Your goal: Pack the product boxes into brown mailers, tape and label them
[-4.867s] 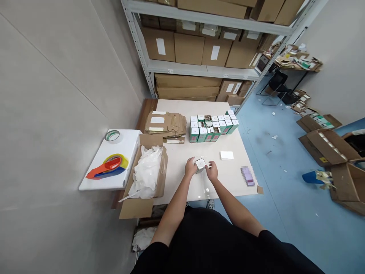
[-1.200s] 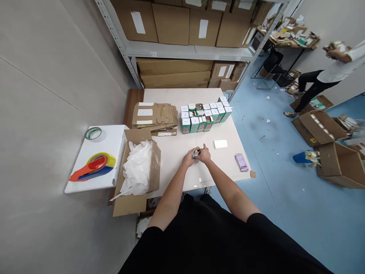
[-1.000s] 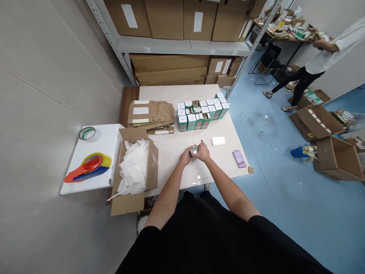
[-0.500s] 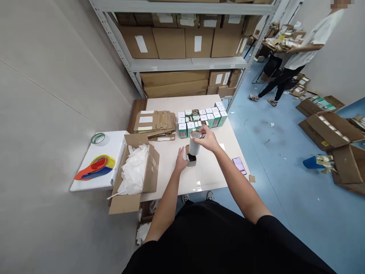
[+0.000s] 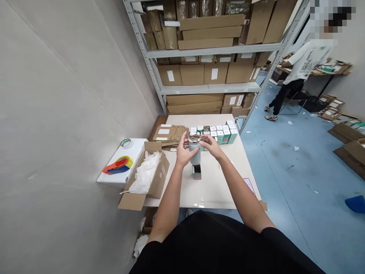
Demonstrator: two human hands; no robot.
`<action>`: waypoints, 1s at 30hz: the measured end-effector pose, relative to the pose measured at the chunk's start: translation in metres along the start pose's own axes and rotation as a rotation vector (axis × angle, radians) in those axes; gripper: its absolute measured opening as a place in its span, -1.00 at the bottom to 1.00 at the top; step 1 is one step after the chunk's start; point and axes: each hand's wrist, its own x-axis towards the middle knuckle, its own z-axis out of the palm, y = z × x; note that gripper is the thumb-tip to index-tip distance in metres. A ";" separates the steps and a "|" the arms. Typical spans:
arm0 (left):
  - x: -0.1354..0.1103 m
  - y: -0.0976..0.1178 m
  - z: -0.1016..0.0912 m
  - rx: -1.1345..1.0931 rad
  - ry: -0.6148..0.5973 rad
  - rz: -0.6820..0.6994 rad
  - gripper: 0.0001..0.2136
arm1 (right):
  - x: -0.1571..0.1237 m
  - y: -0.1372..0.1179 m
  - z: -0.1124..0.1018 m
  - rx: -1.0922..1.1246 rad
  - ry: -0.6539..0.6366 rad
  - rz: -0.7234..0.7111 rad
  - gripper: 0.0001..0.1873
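Observation:
Between my two hands is a pale tumbler [image 5: 195,155] with a shiny metal rim, held upright above the table. My left hand [image 5: 184,151] wraps round its left side, thumb across the front. My right hand [image 5: 211,145] grips it near the rim from the right. Just below the tumbler stands a small open green box [image 5: 197,174] with a dark inside. Behind my hands, rows of green and white boxes [image 5: 226,135] stand close together, partly hidden by my fingers.
Flattened cardboard [image 5: 171,133] lies at the table's back left. An open carton [image 5: 159,177] of white packing stands left, beside tape dispensers [image 5: 118,166] on a white surface. A phone [image 5: 249,185] lies right. Shelving [image 5: 211,89] rises behind; a person [image 5: 306,62] is far right.
My left hand has left the small box and taken hold of the tumbler, joining my right hand. The camera view has tilted up and swung left. The other person has turned and shifted.

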 end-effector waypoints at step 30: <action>0.031 0.023 0.007 -0.258 -0.113 -0.234 0.26 | -0.044 0.013 0.025 0.095 0.029 -0.036 0.29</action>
